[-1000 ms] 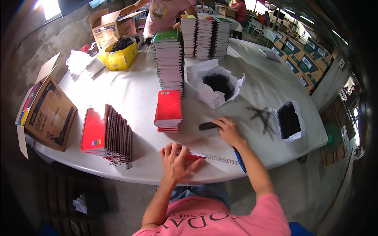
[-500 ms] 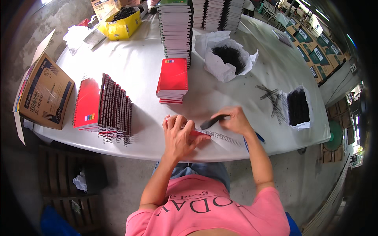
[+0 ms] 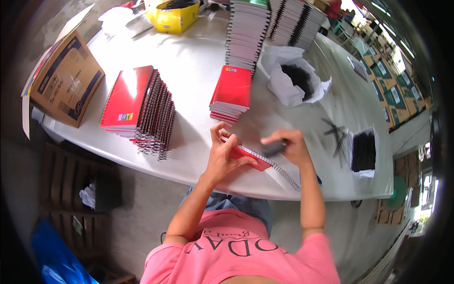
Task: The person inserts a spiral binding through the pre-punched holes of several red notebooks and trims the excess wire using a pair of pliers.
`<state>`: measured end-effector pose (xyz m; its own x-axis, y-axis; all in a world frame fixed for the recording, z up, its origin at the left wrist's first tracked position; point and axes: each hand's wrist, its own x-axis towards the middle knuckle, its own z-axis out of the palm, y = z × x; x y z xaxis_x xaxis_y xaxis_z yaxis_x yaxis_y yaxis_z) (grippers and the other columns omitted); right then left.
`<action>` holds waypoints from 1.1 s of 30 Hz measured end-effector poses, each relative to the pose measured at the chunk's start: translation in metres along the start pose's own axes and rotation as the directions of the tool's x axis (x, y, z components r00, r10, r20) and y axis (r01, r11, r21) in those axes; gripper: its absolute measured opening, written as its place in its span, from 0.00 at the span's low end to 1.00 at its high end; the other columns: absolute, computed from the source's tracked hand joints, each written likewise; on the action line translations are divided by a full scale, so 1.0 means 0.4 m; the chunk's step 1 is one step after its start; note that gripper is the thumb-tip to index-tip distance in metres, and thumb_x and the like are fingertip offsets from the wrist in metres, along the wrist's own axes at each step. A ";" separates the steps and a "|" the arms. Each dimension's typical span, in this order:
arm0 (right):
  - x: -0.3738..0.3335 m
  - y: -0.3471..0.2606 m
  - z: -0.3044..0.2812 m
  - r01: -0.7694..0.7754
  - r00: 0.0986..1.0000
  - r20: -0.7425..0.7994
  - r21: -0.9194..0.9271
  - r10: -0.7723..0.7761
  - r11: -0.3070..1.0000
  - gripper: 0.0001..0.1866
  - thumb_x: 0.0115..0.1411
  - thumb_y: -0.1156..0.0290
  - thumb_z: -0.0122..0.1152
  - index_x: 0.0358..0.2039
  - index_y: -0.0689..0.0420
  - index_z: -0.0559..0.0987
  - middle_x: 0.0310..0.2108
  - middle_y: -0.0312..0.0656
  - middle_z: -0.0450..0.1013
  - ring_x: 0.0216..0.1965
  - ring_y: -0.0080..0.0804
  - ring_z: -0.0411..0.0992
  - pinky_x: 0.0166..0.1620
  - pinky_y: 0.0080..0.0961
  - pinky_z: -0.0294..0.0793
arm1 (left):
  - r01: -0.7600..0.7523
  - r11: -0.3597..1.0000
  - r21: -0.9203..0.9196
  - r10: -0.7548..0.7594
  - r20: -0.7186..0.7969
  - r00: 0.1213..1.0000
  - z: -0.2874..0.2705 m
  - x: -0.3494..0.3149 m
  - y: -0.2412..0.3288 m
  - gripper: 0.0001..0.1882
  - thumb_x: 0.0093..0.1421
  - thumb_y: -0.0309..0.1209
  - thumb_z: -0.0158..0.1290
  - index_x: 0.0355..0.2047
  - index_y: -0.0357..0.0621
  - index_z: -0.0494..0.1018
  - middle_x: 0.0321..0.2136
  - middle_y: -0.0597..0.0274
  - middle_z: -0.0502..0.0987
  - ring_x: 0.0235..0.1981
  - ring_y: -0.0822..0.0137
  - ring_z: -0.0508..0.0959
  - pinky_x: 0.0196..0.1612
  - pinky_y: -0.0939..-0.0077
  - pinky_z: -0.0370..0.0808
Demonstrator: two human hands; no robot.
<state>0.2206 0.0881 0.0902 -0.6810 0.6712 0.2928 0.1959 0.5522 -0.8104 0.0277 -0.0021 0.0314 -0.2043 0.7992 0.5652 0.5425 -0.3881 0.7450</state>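
Observation:
My left hand [image 3: 221, 154] is closed around a red notebook [image 3: 259, 164], thumb along its near side and fingers over the far side. A dark spiral wire coil [image 3: 286, 179] runs along the notebook's edge, its loose end trailing right toward the table's front. Gripped in my right hand [image 3: 295, 146] is a black tool [image 3: 273, 148], smeared by motion and close over the coiled edge; its exact kind cannot be made out. Beyond my left hand sits a small stack of red notebooks [image 3: 231, 90]. To the left rises a taller stack of coil-bound red notebooks [image 3: 126, 97].
A tall stack of notebooks [image 3: 243, 40] stands behind. White paper [image 3: 279, 59] wraps a heap of black coils. Several loose coils [image 3: 337, 137] lie near a package of black coils [image 3: 363, 151] at right. An open carton [image 3: 68, 83] stands left; a yellow box [image 3: 177, 20] is farther back.
The view has shifted, so the table things appear displaced. The notebook is tilted more, with more of its coiled edge showing. My right hand and the black tool still move beside the coil.

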 end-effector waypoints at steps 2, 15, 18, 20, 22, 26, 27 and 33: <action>-0.002 -0.053 0.011 0.096 0.984 0.114 0.306 -0.136 0.947 0.18 0.40 0.89 0.59 0.31 0.56 0.83 0.28 0.43 0.79 0.31 0.31 0.77 0.36 0.25 0.74 | 0.029 1.000 -0.009 -0.029 0.000 1.000 -0.006 -0.012 -0.006 0.30 0.29 0.48 0.72 0.25 0.42 0.70 0.47 0.51 0.56 0.34 0.58 0.69 0.35 0.63 0.74; 0.014 -0.034 -0.038 0.268 0.955 -0.058 0.590 -0.290 0.762 0.11 0.42 0.87 0.61 0.28 0.62 0.83 0.29 0.47 0.78 0.31 0.32 0.77 0.36 0.23 0.75 | 0.078 0.974 -0.215 -0.071 0.039 0.997 -0.002 -0.001 -0.024 0.28 0.33 0.42 0.72 0.29 0.45 0.68 0.44 0.56 0.55 0.43 0.57 0.62 0.41 0.59 0.69; -0.005 -0.019 0.000 -0.022 0.990 0.140 0.323 -0.024 0.946 0.12 0.41 0.88 0.62 0.28 0.62 0.83 0.29 0.44 0.78 0.31 0.29 0.77 0.35 0.20 0.75 | 0.061 0.974 -0.219 -0.038 0.111 0.993 -0.023 -0.001 -0.019 0.28 0.34 0.42 0.72 0.30 0.46 0.68 0.44 0.56 0.54 0.42 0.57 0.62 0.41 0.59 0.68; -0.030 -0.001 0.038 -0.136 0.982 0.166 0.295 0.090 0.946 0.12 0.42 0.87 0.63 0.30 0.62 0.82 0.28 0.43 0.78 0.31 0.28 0.76 0.35 0.19 0.74 | 0.046 0.975 -0.216 -0.018 0.128 0.992 -0.021 0.000 -0.020 0.28 0.34 0.42 0.72 0.30 0.46 0.68 0.44 0.56 0.54 0.42 0.57 0.62 0.42 0.59 0.68; -0.029 -0.004 0.036 0.004 1.000 0.026 0.093 -0.007 0.996 0.12 0.42 0.87 0.63 0.30 0.61 0.82 0.28 0.42 0.78 0.31 0.28 0.77 0.36 0.19 0.74 | 0.029 0.978 -0.209 -0.003 0.123 0.992 -0.017 -0.002 -0.022 0.29 0.34 0.42 0.72 0.31 0.47 0.68 0.44 0.56 0.54 0.43 0.57 0.62 0.43 0.59 0.68; -0.016 -0.040 0.050 0.130 0.991 -0.011 0.142 -0.130 0.981 0.11 0.42 0.87 0.62 0.27 0.59 0.83 0.27 0.42 0.77 0.29 0.30 0.76 0.35 0.22 0.74 | 0.026 0.987 -0.161 -0.002 0.147 0.989 -0.015 0.006 -0.018 0.30 0.34 0.44 0.72 0.32 0.46 0.67 0.43 0.55 0.54 0.47 0.55 0.60 0.46 0.58 0.67; -0.002 -0.035 0.047 0.058 0.998 0.001 -0.072 -0.058 0.996 0.11 0.42 0.86 0.62 0.27 0.59 0.83 0.27 0.42 0.77 0.29 0.30 0.76 0.35 0.23 0.74 | 0.042 0.982 -0.187 -0.012 0.159 0.987 -0.017 0.013 -0.015 0.30 0.34 0.44 0.72 0.32 0.45 0.67 0.43 0.55 0.54 0.47 0.55 0.60 0.47 0.58 0.66; -0.012 -0.022 0.061 0.099 0.993 -0.073 0.144 -0.090 0.985 0.12 0.43 0.85 0.57 0.28 0.58 0.83 0.26 0.40 0.76 0.28 0.31 0.75 0.32 0.23 0.71 | 0.091 0.973 -0.212 -0.047 0.204 0.978 -0.015 0.012 -0.018 0.33 0.34 0.45 0.72 0.34 0.44 0.65 0.42 0.53 0.55 0.46 0.54 0.60 0.48 0.60 0.66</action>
<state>0.2050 0.0680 0.0835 -0.6423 0.6534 0.4006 0.0233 0.5391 -0.8419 0.0179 0.0017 0.0309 -0.0594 0.8933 0.4456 0.3366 -0.4023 0.8514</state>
